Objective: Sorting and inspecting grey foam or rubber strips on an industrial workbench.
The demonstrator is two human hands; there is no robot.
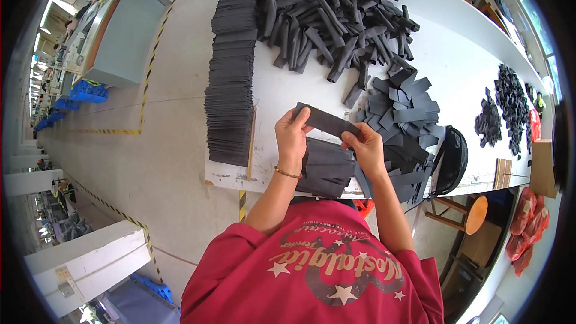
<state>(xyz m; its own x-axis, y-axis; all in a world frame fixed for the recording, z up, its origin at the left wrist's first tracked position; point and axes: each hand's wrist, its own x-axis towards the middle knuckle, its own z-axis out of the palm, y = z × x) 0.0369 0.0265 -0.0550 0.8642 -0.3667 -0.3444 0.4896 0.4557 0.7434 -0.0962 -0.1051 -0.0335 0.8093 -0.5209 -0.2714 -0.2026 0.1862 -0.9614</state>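
Observation:
A flat black rectangular strip (326, 122) is stretched between my hands above the table's near edge. My left hand (291, 136) pinches its left end, thumb on top. At the other end my right hand (367, 147) grips the strip's corner between thumb and fingers. Just below lies a stack of dark fabric pieces (327, 169), partly covered by my hands. To the right, loose flat dark grey pieces (403, 114) spread in an overlapping heap. Whether the strip is one layer or more I cannot tell.
A long neat stack of dark pieces (231, 78) lines the white table's (279, 93) left side. Rolled dark fabric tubes (336, 21) heap at the back. Right are a black mesh-like bag (451, 161), small black piles (489, 121) and a wooden stool (477, 213).

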